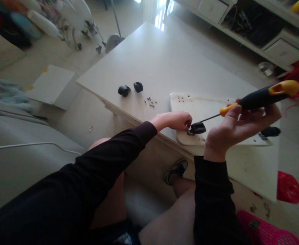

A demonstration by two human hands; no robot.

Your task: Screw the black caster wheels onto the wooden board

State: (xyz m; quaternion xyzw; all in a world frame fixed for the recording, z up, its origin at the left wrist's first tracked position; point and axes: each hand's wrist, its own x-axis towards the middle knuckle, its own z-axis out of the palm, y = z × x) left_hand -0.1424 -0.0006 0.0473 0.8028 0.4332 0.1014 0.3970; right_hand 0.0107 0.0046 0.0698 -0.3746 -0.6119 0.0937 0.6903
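Note:
My right hand (241, 127) is wrapped round a screwdriver (259, 97) with a black and yellow handle. Its thin shaft slants down to the left, with the tip beside a black caster wheel (198, 128). That caster sits at the near left corner of a white board (216, 103) lying on the table. My left hand (176, 119) has its fingers curled in at the caster's metal plate; whether they pinch a screw is hidden. At the board's right end is another black caster (270, 131). Screw holes show at its far left corner.
Two loose casters (124, 90) and several small screws (151, 102) lie on the white table (149, 54) left of the board. A white box (53, 85) stands on the floor at left. A pink mesh basket (267, 229) and a red bag (289, 188) are at lower right.

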